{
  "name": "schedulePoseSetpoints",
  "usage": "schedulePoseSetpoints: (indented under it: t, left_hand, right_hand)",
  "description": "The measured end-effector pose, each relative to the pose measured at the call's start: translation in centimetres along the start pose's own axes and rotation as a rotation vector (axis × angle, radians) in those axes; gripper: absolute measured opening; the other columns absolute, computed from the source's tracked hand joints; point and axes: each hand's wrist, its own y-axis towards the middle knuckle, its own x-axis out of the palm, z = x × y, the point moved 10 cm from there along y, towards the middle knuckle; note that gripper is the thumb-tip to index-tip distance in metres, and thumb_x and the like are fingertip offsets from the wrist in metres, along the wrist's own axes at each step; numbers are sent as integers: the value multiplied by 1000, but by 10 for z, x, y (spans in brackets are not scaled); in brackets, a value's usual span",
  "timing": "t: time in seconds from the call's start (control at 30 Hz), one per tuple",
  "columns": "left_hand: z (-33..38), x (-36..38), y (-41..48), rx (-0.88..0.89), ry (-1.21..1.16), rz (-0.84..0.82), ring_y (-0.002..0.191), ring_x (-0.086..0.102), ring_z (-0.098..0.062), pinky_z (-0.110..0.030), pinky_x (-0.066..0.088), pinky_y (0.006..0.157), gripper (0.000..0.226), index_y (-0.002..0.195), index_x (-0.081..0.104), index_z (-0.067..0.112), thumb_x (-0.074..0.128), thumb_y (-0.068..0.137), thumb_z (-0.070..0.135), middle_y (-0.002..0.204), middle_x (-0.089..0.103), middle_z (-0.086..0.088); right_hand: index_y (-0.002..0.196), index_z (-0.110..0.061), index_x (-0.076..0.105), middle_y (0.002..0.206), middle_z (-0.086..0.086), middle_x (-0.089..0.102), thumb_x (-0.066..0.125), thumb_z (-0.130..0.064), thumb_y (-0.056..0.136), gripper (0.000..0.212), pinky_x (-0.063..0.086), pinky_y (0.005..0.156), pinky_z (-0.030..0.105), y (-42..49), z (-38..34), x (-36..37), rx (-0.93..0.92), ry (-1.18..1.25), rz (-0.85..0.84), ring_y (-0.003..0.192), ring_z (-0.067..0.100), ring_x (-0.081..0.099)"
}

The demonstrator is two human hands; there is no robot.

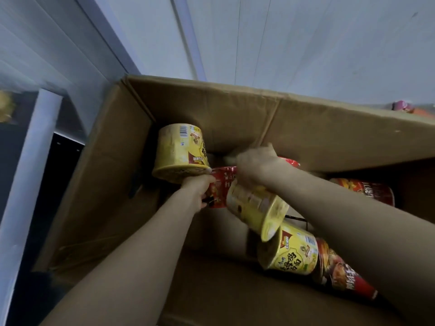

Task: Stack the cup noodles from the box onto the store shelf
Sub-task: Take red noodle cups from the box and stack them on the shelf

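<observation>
Both my hands reach into an open cardboard box (235, 109) that holds several cup noodles. My left hand (197, 188) grips the wide lid end of a yellow cup (180, 150), which stands out against the box's far left corner. In my right hand (255, 169), blurred by motion, is the narrow end of a second yellow cup (256, 209), tilted with its lid toward me. A red cup (219, 187) lies between the two hands. More cups lie loose in the box: a yellow one (292, 251), a red one (346, 276) and another red one (367, 190).
A white shelf upright (33, 165) runs down the left side, with dark space beside it. Pale panelled surfaces fill the top of the view. Some packaged goods (403, 107) peek over the box's far right edge, and a yellow item (6, 110) shows at far left.
</observation>
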Motion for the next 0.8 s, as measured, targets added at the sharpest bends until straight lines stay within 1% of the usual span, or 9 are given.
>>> schedulePoseSetpoints:
  t: [0.1,0.2,0.33,0.4,0.47,0.53,0.6,0.7,0.8]
  left_hand:
    - [-2,6,7,-30,5,-8,126,47,-28,-37,39,89,49,137,43,10,62,93,19,134,51,-11]
    - [-7,11,16,-62,10,-31,128,45,-28,-36,36,94,51,137,44,8,64,92,22,140,50,-11]
    - [-17,13,33,-98,23,-40,131,43,-29,-42,34,105,63,140,42,10,69,88,33,143,48,-10]
    - [-21,15,41,-100,19,-57,118,51,-27,-40,38,97,67,139,43,12,72,84,39,139,51,-9]
    - [-26,17,53,-90,4,-81,96,54,-22,-40,45,95,71,135,48,15,76,78,47,133,56,-8]
    - [-29,20,62,-66,6,-120,91,54,-19,-41,46,93,78,136,49,18,78,71,52,131,58,-6]
    - [-29,25,68,-21,18,-156,97,54,-18,-38,42,88,87,138,46,21,80,65,55,132,58,-4]
    - [-27,30,76,37,19,-187,112,57,-20,-40,44,98,111,141,44,22,83,44,60,129,60,-2]
    - [-29,33,83,52,0,-203,110,62,-23,-46,45,103,120,137,48,22,87,31,64,121,65,-3]
  right_hand:
    - [122,-12,58,123,6,60,55,-22,91,33,45,90,36,0,7,40,-13,62,-158,114,25,58]
    - [118,-9,57,120,9,61,56,-24,91,31,47,87,33,9,10,65,13,228,-180,109,27,59]
    - [126,-8,51,125,12,57,59,-33,91,44,44,87,30,29,12,84,129,536,-164,114,28,56]
    - [132,-5,43,124,12,57,60,-37,90,56,43,86,30,36,11,93,185,672,-184,114,27,56]
    - [141,0,26,126,14,56,64,-36,87,75,42,87,31,42,10,105,247,771,-221,116,28,55]
    - [145,1,15,125,15,56,70,-28,83,88,43,85,32,49,9,122,285,885,-311,113,27,56]
    - [143,-6,26,119,13,60,79,-28,66,95,48,84,33,54,6,133,294,1022,-387,105,25,59]
    - [130,-13,46,113,8,64,79,-39,32,107,50,91,41,67,6,146,281,1221,-394,102,25,62]
    - [127,-11,49,111,8,67,82,-36,41,96,51,92,40,69,0,148,265,1381,-389,102,25,64]
